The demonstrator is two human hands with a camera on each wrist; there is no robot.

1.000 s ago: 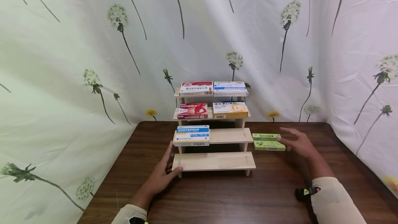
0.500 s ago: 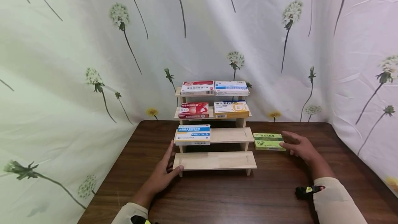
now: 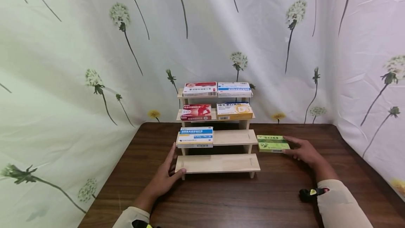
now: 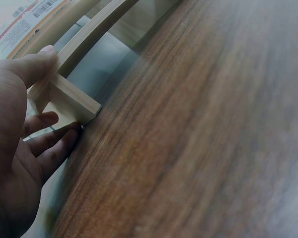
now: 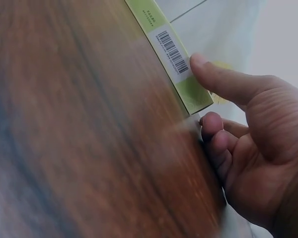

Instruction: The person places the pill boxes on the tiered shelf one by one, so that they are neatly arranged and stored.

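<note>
A four-tier wooden display rack [image 3: 218,163] stands on the table. My left hand [image 3: 164,175] holds its lower left end, the thumb on the lowest shelf's front edge; in the left wrist view the other fingers curl beside the rack's leg [image 4: 74,96]. Right of the rack lies a green medicine box [image 3: 272,143], flat on the table. My right hand [image 3: 302,150] grips its right end, the index finger at the far corner and the thumb at the near one. In the right wrist view the thumb presses the box's edge beside a barcode [image 5: 172,52].
A blue-and-white box [image 3: 195,137] sits on the third tier's left half. Above it are a red box [image 3: 196,112] and a yellow-white box [image 3: 234,111]. The top tier bears a red-white box [image 3: 200,89] and another blue-white one [image 3: 234,89]. A floral curtain [image 3: 202,45] surrounds the table.
My right hand has come slightly lower and closed in on the green box's right end, its thumb moving from the top face to the near corner. My left hand stays on the rack.
</note>
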